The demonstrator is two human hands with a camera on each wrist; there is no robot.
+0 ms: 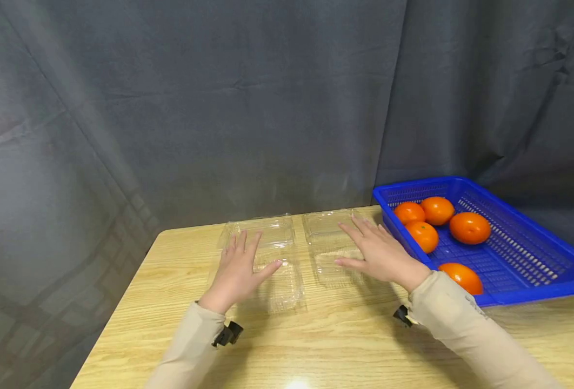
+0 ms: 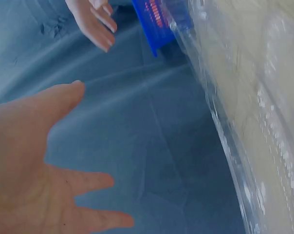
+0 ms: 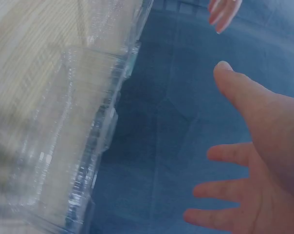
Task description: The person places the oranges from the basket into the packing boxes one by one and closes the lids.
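Two clear plastic clamshell boxes lie opened out side by side on the wooden table. Over the left clamshell box (image 1: 279,281) is my left hand (image 1: 238,273), its fingers spread and straight and nothing in its grasp. My right hand (image 1: 379,251) hovers by the right clamshell box (image 1: 328,243), fingers likewise spread, holding nothing. Both wrist views show a gap between palm and plastic: the left box (image 2: 249,117) runs along the right side of the left wrist view, and the right box (image 3: 64,131) fills the left part of the right wrist view.
A blue plastic basket (image 1: 515,216) stands at the table's right, near my right forearm. Several orange round fruits (image 1: 469,227) lie in it, mostly toward its left side. The wooden table (image 1: 170,297) ends at a dark grey curtain (image 1: 248,119) behind.
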